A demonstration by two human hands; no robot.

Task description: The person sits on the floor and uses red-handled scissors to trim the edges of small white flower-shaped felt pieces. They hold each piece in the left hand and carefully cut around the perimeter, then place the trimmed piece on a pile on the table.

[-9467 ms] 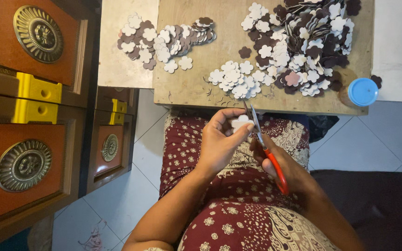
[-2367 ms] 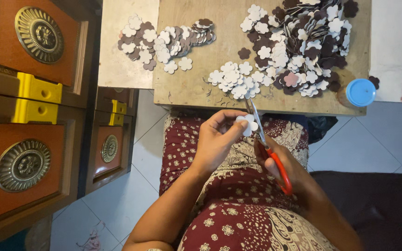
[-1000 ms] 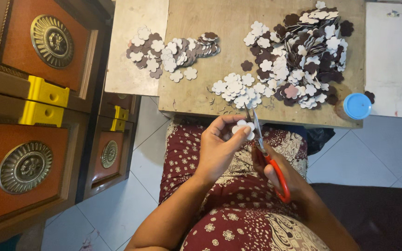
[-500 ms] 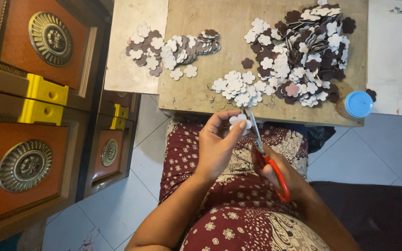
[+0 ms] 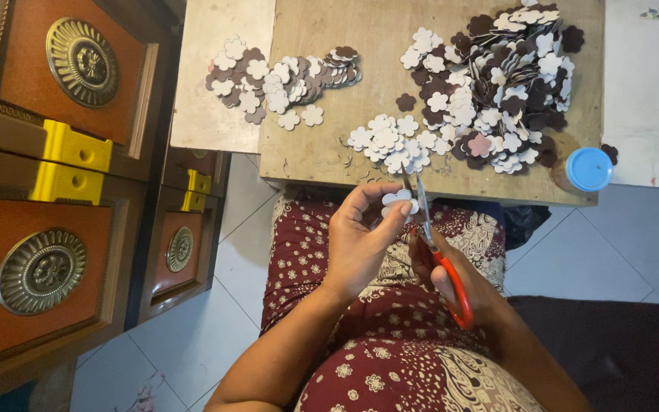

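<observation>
My left hand [image 5: 360, 240] pinches a small white flower-shaped cutout [image 5: 398, 201] above my lap. My right hand [image 5: 459, 286] grips red-handled scissors [image 5: 440, 255], whose blades point up at the cutout's right edge. Just beyond, on the wooden board [image 5: 329, 145], lies a small heap of white flower cutouts [image 5: 387, 143]. A large pile of white and dark brown flowers [image 5: 497, 84] covers the board's far right. A further spread of flowers [image 5: 280, 76] lies at the left, across the board and a pale slab.
A bottle with a blue cap [image 5: 587, 169] stands at the board's right front corner. Wooden cabinet doors with round brass medallions [image 5: 40, 271] and yellow blocks [image 5: 78, 147] fill the left. Pale floor tiles [image 5: 215, 305] lie below; a dark cushion [image 5: 619, 351] is at right.
Both hands stay over my lap, the left one turning the white cutout slightly against the scissor blades. The view has shifted a little; the piles on the board are unchanged.
</observation>
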